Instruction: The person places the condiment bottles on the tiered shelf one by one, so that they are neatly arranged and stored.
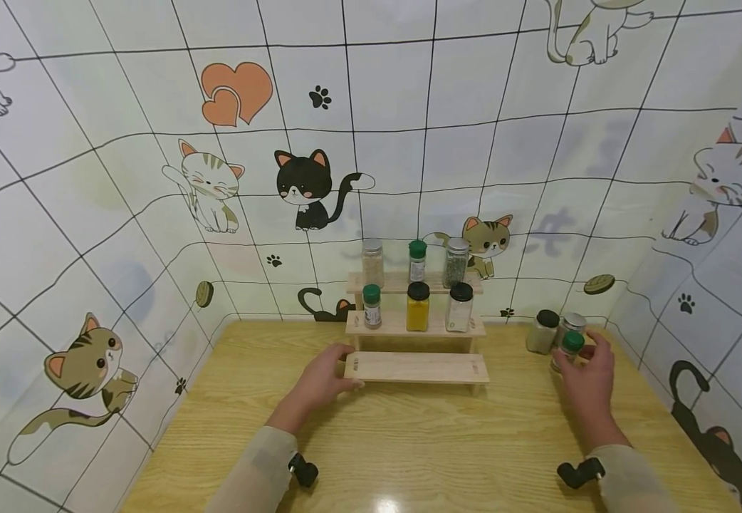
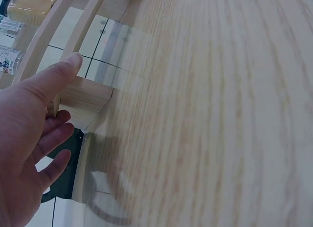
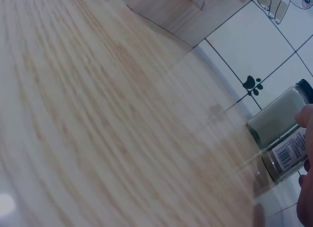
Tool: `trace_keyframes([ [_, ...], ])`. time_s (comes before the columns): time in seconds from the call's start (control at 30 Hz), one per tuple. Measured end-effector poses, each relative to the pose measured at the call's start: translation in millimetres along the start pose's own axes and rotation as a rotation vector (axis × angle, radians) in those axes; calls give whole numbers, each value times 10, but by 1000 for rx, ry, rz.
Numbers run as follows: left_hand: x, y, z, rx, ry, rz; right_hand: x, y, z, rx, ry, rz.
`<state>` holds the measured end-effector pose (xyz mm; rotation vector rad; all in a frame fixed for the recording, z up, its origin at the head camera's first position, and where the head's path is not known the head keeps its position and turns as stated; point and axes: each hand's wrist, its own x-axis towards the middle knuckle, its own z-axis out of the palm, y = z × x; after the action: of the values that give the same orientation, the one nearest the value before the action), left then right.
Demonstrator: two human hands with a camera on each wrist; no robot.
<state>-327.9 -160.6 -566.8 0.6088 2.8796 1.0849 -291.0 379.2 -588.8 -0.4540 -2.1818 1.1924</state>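
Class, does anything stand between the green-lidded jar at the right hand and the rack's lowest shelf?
Nothing visible: bare tabletop separates the green-lidded jar from the lowest shelf. A black-lidded jar stands just behind it, off the direct line; the left hand holds the shelf's left end.

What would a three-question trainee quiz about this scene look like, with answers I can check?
1. Count: how many jars stand on the wooden rack?
2. True or false: the left hand is at the top shelf.
3. Multiple choice: what colour is the cap of the jar at the right hand?
a) black
b) green
c) silver

Key:
1. Six: three on the top shelf and three on the middle one.
2. False: it is at the left end of the bottom shelf.
3. b: it is the green-capped jar, with two other jars close by.
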Motion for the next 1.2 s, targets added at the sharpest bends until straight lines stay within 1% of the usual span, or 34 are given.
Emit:
trace_keyframes([
  [0.3, 3, -12, 2, 0, -1, -2, -3, 16, 68, 63, -15, 69],
  [0.5, -4, -12, 5, -5, 5, 3, -3, 0, 93, 59, 20, 54],
  [0.63, -10, -6, 4, -3, 7, 2, -25, 3, 109, 64, 15, 35],
  [0.8, -8, 12, -6, -2, 3, -5, -94, -90, 124, 126, -13, -20],
  [0.97, -3, 17, -3, -5, 1, -12, -186, -256, 115, 131, -74, -85],
  [1.2, -5, 25, -1, -4, 1, -9, -310, -489, 125, 138, -183, -240],
])
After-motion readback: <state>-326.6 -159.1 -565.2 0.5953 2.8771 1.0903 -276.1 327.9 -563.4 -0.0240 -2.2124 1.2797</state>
